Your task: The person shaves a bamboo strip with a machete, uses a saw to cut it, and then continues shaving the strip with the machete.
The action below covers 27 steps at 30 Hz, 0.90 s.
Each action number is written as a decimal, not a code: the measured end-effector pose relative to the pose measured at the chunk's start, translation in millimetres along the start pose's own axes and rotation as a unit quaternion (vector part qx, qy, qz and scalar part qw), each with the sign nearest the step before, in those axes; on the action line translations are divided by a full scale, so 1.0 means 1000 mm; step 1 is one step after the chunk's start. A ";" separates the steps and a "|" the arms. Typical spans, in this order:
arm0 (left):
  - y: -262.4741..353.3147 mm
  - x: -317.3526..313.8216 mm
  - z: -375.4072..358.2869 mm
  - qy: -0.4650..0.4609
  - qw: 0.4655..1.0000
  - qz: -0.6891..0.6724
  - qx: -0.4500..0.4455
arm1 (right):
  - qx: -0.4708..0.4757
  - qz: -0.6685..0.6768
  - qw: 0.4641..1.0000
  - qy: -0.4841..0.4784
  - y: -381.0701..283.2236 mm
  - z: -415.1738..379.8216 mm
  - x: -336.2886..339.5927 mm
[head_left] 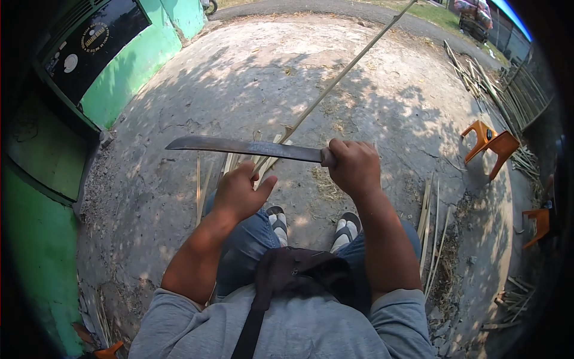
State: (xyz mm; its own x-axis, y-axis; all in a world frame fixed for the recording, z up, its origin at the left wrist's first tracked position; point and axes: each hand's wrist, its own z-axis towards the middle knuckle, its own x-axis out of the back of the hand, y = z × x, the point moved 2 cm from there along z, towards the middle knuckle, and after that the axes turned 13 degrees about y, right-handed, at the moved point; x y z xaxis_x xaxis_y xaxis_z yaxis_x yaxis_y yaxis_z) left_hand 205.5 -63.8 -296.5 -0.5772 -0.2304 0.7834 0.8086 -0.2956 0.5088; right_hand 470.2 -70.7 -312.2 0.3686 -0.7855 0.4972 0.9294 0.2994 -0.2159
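Observation:
My right hand is wrapped around the handle of a machete. Its long, dark blade points left, level across the front of me, and crosses in front of a long bamboo pole. The near end of this pole meets my left hand, whose fingers curl around it while the thumb sticks out to the side. From there the pole slants away to the upper right. Split bamboo strips lie just beyond my left hand, partly hidden by it and the blade.
More bamboo strips lie by my right knee. An orange plastic stool stands on the right, near bamboo stacks. A green wall borders the left side. My sandalled feet rest on cracked concrete.

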 end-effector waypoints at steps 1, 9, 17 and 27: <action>0.000 -0.002 0.001 0.007 1.000 -0.005 -0.008 | 0.000 0.001 1.000 0.005 0.002 -0.001 -0.002; 0.004 -0.010 -0.001 -0.002 0.998 -0.066 0.016 | 0.017 0.021 0.999 0.020 -0.007 0.000 -0.001; 0.012 -0.007 0.004 -0.070 0.993 -0.088 0.025 | 0.014 0.012 0.998 0.056 0.009 0.002 -0.002; 0.009 -0.014 0.009 -0.096 0.990 -0.100 0.026 | 0.001 -0.028 0.999 0.022 0.012 0.005 -0.004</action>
State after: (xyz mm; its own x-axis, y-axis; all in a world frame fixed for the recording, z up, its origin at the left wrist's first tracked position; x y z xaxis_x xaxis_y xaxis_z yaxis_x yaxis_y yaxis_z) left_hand 221.6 -55.4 -299.5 -0.6978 0.0100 0.7162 0.6882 -0.2677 0.6743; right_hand 480.1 -61.4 -312.3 0.3154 -0.8242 0.4703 0.9483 0.2562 -0.1871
